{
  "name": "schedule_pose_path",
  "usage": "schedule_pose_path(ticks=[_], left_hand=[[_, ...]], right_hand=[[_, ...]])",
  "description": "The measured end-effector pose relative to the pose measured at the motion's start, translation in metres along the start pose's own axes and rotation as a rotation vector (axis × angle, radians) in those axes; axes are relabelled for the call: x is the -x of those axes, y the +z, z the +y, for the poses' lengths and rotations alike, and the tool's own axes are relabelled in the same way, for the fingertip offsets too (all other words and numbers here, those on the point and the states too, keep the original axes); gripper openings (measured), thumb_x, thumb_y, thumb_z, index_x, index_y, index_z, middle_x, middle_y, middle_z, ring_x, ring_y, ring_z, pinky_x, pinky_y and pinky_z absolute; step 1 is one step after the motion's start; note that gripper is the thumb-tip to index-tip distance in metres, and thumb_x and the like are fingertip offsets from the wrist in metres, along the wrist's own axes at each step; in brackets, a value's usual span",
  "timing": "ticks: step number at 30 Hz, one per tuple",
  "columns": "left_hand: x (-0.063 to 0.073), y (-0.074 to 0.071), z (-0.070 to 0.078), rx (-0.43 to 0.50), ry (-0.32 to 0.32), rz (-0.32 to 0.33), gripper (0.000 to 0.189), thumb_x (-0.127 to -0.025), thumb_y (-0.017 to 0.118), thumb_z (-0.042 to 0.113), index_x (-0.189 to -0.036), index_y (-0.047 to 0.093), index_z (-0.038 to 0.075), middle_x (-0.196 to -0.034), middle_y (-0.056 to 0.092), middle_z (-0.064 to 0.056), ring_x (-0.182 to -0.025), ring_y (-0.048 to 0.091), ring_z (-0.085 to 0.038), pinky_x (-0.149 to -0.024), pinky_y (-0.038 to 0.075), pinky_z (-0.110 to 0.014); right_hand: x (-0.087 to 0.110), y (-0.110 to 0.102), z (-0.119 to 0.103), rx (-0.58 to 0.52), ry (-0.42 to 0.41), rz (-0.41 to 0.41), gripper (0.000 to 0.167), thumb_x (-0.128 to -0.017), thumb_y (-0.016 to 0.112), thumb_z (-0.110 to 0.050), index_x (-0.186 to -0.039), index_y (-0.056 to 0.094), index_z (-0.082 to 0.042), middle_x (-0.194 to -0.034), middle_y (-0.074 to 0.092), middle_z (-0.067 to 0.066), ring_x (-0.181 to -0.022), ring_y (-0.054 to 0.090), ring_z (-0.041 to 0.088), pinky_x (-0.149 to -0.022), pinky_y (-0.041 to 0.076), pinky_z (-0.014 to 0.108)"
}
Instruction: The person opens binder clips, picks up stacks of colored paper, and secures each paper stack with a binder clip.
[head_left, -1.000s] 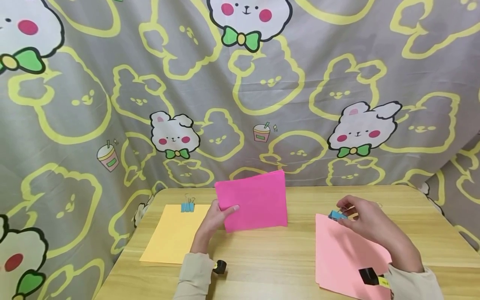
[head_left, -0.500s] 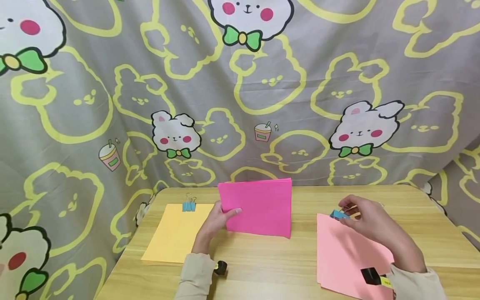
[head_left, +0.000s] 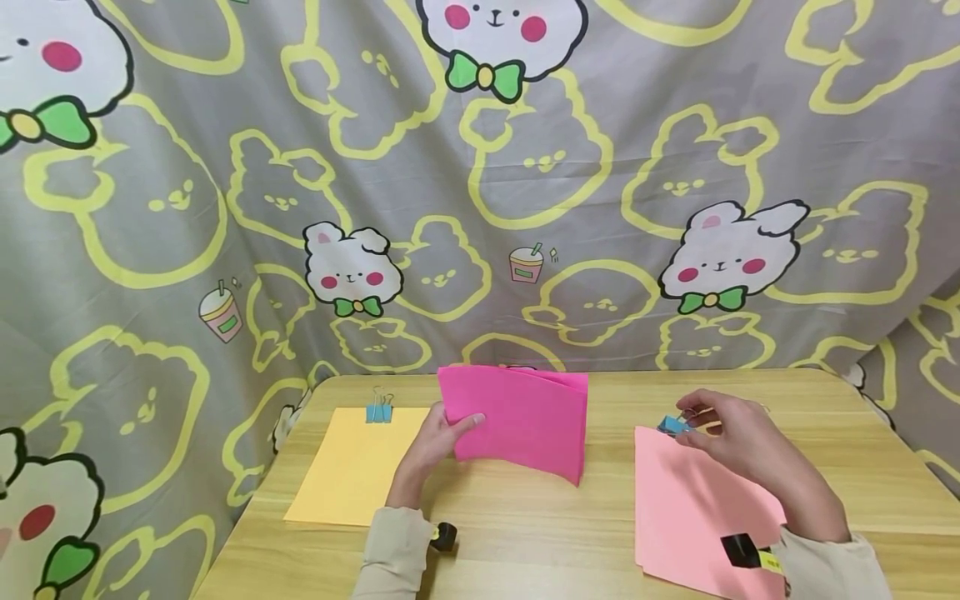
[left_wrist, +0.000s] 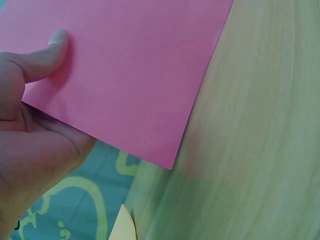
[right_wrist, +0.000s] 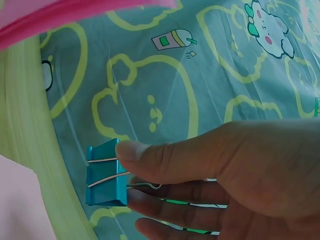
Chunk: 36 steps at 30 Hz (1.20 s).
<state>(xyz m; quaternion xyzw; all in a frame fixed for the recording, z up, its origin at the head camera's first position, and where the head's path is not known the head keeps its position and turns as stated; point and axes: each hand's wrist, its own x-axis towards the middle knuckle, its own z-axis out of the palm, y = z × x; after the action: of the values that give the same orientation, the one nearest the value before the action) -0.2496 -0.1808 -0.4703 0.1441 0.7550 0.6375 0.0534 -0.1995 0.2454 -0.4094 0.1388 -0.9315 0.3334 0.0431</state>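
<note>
My left hand point(head_left: 431, 446) grips a stack of hot pink paper point(head_left: 521, 425) by its left edge, thumb across the front. The sheets stand tilted up over the table, slightly bowed and parted at the top right. In the left wrist view the thumb lies flat on the paper point(left_wrist: 135, 85), and the other fingers are hidden behind it. My right hand point(head_left: 727, 433) pinches a blue binder clip point(head_left: 673, 425) between thumb and fingers. Its wire handles show in the right wrist view, where the clip point(right_wrist: 106, 172) appears apart from any paper.
Beneath the right hand lies a light pink paper stack point(head_left: 690, 508). At left, yellow paper point(head_left: 348, 475) carries another blue binder clip point(head_left: 379, 413) on its far edge. A patterned curtain point(head_left: 450, 183) hangs behind the wooden table point(head_left: 525, 542).
The hot pink paper has turned in my left hand: its right side swings lower and the sheets part at the top right. The right hand stays almost still with the binder clip.
</note>
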Motion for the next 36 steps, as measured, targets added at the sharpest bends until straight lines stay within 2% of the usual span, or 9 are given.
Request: schedule_pose_path(ticks=[4, 8, 15, 22, 29, 36], left_hand=[[0.000, -0.002, -0.001, 0.008, 0.019, 0.004, 0.016, -0.101, 0.066, 0.012, -0.109, 0.065, -0.001, -0.091, 0.072, -0.004, -0.080, 0.063, -0.013, -0.078, 0.051, -0.029], [0.001, -0.002, 0.001, 0.031, -0.017, 0.045, 0.018, -0.101, 0.067, 0.014, -0.111, 0.064, -0.001, -0.095, 0.074, -0.010, -0.084, 0.072, -0.018, -0.076, 0.057, -0.032], [0.003, -0.002, 0.004, 0.094, -0.071, 0.066, 0.024, -0.100, 0.069, 0.016, -0.115, 0.060, 0.000, -0.093, 0.071, -0.011, -0.078, 0.071, -0.023, -0.070, 0.060, -0.039], [0.003, -0.002, 0.006, 0.077, -0.086, 0.108, 0.027, -0.100, 0.069, 0.017, -0.118, 0.058, 0.000, -0.096, 0.070, -0.011, -0.082, 0.070, -0.023, -0.072, 0.060, -0.040], [0.003, -0.001, 0.008, 0.096, -0.109, 0.139, 0.030, -0.098, 0.071, 0.017, -0.120, 0.059, -0.001, -0.099, 0.071, -0.012, -0.086, 0.071, -0.025, -0.075, 0.059, -0.041], [0.003, -0.003, 0.011, 0.114, -0.102, 0.129, 0.028, -0.100, 0.068, 0.016, -0.118, 0.060, -0.002, -0.101, 0.072, -0.011, -0.089, 0.073, -0.025, -0.078, 0.059, -0.040]], right_hand=[[-0.001, 0.000, 0.000, 0.005, -0.002, 0.007, 0.038, -0.081, 0.086, -0.006, -0.112, 0.066, 0.005, -0.104, 0.070, 0.017, -0.095, 0.069, 0.035, -0.076, 0.060, 0.046], [-0.001, 0.002, 0.000, 0.006, -0.001, 0.017, 0.040, -0.081, 0.085, -0.003, -0.114, 0.066, 0.007, -0.104, 0.070, 0.018, -0.094, 0.069, 0.035, -0.077, 0.060, 0.047], [-0.002, 0.006, 0.001, 0.010, -0.010, 0.036, 0.039, -0.079, 0.083, 0.005, -0.114, 0.065, 0.009, -0.102, 0.070, 0.017, -0.093, 0.069, 0.036, -0.078, 0.059, 0.048], [-0.002, 0.010, 0.002, 0.010, -0.025, 0.036, 0.038, -0.076, 0.080, 0.011, -0.110, 0.063, 0.008, -0.101, 0.068, 0.017, -0.093, 0.069, 0.037, -0.079, 0.059, 0.050], [-0.003, 0.010, 0.001, -0.009, -0.032, 0.035, 0.036, -0.078, 0.084, 0.003, -0.108, 0.063, 0.006, -0.099, 0.070, 0.014, -0.091, 0.070, 0.034, -0.078, 0.059, 0.048], [-0.004, 0.012, -0.002, -0.034, -0.003, 0.044, 0.037, -0.084, 0.085, -0.009, -0.111, 0.064, 0.006, -0.100, 0.070, 0.013, -0.092, 0.069, 0.031, -0.074, 0.060, 0.041]])
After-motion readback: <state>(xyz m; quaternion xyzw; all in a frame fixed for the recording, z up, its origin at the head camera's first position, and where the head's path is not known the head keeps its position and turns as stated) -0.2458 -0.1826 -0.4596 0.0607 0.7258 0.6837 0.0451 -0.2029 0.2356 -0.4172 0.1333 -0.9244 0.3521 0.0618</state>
